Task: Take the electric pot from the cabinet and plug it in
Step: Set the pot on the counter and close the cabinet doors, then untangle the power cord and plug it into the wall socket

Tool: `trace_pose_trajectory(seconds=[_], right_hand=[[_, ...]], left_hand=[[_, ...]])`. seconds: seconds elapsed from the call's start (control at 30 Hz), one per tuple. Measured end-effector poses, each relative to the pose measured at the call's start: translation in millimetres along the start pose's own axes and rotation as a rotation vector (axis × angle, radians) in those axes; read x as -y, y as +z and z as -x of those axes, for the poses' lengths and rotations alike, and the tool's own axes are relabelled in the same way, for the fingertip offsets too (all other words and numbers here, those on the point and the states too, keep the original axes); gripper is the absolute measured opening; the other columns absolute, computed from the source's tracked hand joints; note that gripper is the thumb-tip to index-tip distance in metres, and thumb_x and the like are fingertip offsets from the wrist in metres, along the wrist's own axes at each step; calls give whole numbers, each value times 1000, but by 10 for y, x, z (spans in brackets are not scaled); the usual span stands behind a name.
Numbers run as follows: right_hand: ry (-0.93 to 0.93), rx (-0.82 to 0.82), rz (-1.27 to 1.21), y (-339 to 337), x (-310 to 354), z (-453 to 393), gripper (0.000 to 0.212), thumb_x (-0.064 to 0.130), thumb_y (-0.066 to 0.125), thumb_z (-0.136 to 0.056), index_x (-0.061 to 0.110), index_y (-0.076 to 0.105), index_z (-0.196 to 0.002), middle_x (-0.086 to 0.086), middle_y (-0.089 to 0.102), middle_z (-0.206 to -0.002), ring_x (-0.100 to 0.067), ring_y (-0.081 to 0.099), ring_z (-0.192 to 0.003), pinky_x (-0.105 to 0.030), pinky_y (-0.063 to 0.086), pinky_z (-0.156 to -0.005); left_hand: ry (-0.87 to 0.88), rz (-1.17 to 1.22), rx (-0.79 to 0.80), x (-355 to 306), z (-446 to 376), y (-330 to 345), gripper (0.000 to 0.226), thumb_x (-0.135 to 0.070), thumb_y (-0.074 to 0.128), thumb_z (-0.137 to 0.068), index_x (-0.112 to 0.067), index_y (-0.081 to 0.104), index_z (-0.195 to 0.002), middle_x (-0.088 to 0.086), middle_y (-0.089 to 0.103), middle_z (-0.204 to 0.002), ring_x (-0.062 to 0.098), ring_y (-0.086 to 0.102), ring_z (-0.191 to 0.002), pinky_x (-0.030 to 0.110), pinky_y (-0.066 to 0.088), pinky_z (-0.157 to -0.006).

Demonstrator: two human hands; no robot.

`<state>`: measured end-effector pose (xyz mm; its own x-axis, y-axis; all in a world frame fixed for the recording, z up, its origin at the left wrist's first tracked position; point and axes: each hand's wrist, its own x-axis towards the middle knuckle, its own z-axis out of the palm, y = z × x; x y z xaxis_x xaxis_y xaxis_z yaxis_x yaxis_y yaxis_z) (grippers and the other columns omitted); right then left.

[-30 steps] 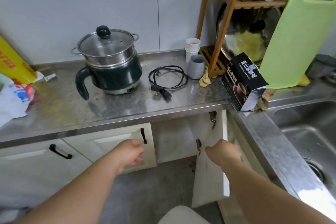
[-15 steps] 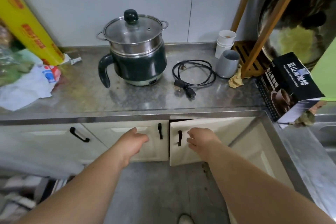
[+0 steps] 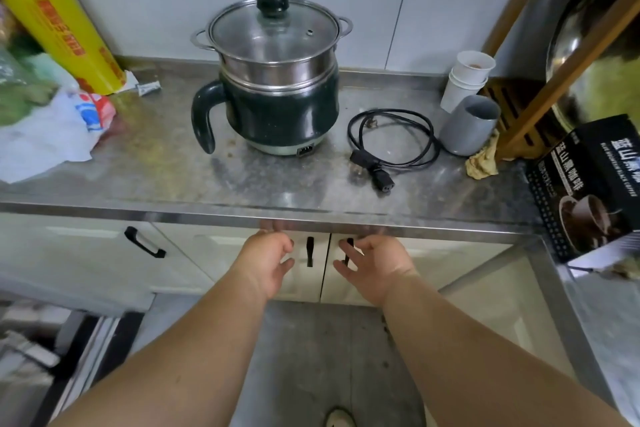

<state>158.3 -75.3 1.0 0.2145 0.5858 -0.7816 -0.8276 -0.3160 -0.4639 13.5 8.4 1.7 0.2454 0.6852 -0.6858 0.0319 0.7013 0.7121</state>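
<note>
Spanning the frame, the steel counter [image 3: 145, 163] carries the electric pot [image 3: 277, 94], upright with its glass lid on and dark handle turned left. Beneath the counter edge, two cabinet doors [image 3: 228, 260] sit shut side by side. The person's left hand [image 3: 265, 262] and right hand [image 3: 375, 263] hang before those doors, fingers loosely spread, holding nothing, each just beside a black door handle [image 3: 309, 251]. Right of the pot, apart from it, lies the coiled power cord [image 3: 391, 142], unplugged at both ends.
</note>
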Motion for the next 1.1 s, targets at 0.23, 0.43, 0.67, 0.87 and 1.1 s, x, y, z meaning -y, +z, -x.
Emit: trace_pose_trajectory(seconds=[0.23,0.43,0.67,0.87,1.1], right_hand=[[-63,-198,457,-53,184,221,11,10,51,-85,10,58,-94,-5,59,-103,-23,69,-84,-40,55,-75],[-251,-82,583,225,605,620,11,16,54,-87,10,60,-95,-7,70,-93,-22,69,-69,-30,54,-61],[-412,-30,655,779,935,781,9,17,53,-87,13,61,-89,-7,66,-97,-18,65,-75,-29,53,-65],[-429,-68,622,1182,953,596,20,17,57,-86,18,57,-106,-3,64,-92,-19,62,-81,-32,55,-66],[-525,-107,464,1834,1016,464,38,11,56,-78,23,59,-114,-8,63,-110,-23,56,-91,-34,51,-67]], left_hand=[[-4,-336,-85,-73,173,-27,59,-1,48,-79,-11,38,-136,5,55,-118,25,56,-109,35,49,-84],[322,-470,-127,-590,584,-52,39,-9,53,-85,-15,54,-124,2,64,-107,20,59,-97,36,48,-91],[558,-455,-320,-1451,601,-350,21,-13,56,-82,-26,60,-98,-8,58,-83,16,55,-79,34,45,-75],[559,-569,-319,-1812,280,-493,65,-16,58,-82,-25,32,-141,3,44,-142,26,52,-115,36,40,-92],[505,-812,-18,-2205,-50,-642,63,-20,56,-79,-21,36,-138,4,55,-129,15,49,-74,26,37,-67]])
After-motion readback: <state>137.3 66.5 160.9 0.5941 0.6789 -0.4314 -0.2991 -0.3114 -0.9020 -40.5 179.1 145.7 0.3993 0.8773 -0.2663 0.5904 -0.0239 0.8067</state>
